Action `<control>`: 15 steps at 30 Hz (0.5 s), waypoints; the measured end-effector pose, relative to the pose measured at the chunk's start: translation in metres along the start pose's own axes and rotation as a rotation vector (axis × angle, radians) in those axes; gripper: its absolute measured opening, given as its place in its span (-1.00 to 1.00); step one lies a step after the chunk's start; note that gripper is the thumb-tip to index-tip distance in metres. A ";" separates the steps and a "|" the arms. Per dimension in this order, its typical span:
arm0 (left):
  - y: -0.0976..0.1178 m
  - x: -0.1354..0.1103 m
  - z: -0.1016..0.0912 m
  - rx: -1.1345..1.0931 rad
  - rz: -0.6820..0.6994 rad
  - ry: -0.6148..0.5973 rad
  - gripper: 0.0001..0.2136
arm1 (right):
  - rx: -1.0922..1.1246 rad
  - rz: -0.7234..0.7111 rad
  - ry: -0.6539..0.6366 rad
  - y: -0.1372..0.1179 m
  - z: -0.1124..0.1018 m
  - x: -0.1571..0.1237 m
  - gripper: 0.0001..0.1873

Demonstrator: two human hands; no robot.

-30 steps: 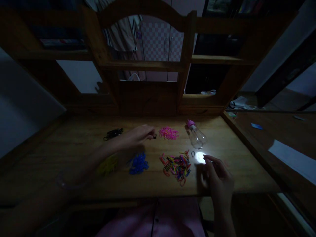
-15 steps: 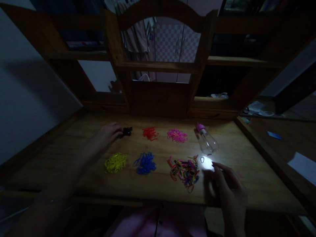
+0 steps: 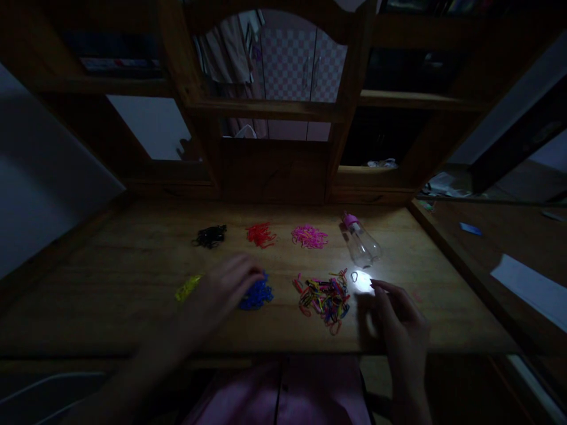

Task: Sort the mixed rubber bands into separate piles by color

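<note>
My left hand [image 3: 225, 286], smeared by motion, hangs over the desk between the yellow rubber bands [image 3: 188, 288] and the blue rubber bands [image 3: 258, 294], hiding part of both piles. Its fingertips are blurred, so whether they hold anything is unclear. My right hand [image 3: 401, 316] is pinched closed beside the pile of mixed-colour rubber bands [image 3: 325, 298]; what sits between the fingertips is too small and dark to name. A single dark band [image 3: 354, 276] lies just left of those fingertips. Black bands [image 3: 211, 236], red bands [image 3: 261, 234] and pink bands [image 3: 310, 236] form a back row.
A clear bulb-shaped bottle [image 3: 364, 248] with a pink cap lies behind my right hand. Shelving with a wooden frame [image 3: 270, 109] rises at the desk's back. To the right, a lower surface holds a white paper [image 3: 529, 289] and a blue card [image 3: 470, 228].
My left hand has moved from the black bands rightward and toward me, over the yellow and blue piles. My right hand keeps its pinch beside the mixed pile. The camera view has shifted slightly.
</note>
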State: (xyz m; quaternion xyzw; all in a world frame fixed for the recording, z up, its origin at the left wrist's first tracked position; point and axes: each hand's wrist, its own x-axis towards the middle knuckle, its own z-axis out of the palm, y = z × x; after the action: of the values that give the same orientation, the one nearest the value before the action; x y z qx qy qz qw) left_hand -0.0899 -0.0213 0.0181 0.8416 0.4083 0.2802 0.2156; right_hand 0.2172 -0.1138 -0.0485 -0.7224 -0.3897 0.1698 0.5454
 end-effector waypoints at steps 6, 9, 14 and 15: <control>0.027 -0.011 0.080 0.020 0.082 -0.205 -0.68 | 0.003 0.013 0.004 -0.003 0.001 -0.001 -0.71; 0.023 -0.008 0.094 0.062 0.109 -0.213 -0.76 | -0.004 -0.008 -0.031 0.001 0.000 -0.001 -0.72; 0.009 -0.006 0.094 0.192 0.084 -0.156 -0.69 | -0.002 -0.016 -0.013 0.003 0.001 -0.002 -0.73; 0.008 -0.005 0.094 0.227 0.077 -0.142 -0.66 | -0.002 -0.014 -0.007 0.002 0.001 -0.002 -0.73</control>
State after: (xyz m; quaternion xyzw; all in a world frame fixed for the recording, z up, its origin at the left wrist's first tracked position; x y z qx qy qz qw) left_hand -0.0272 -0.0424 -0.0495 0.8932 0.3886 0.1802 0.1364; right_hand 0.2160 -0.1150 -0.0512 -0.7196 -0.3968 0.1681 0.5444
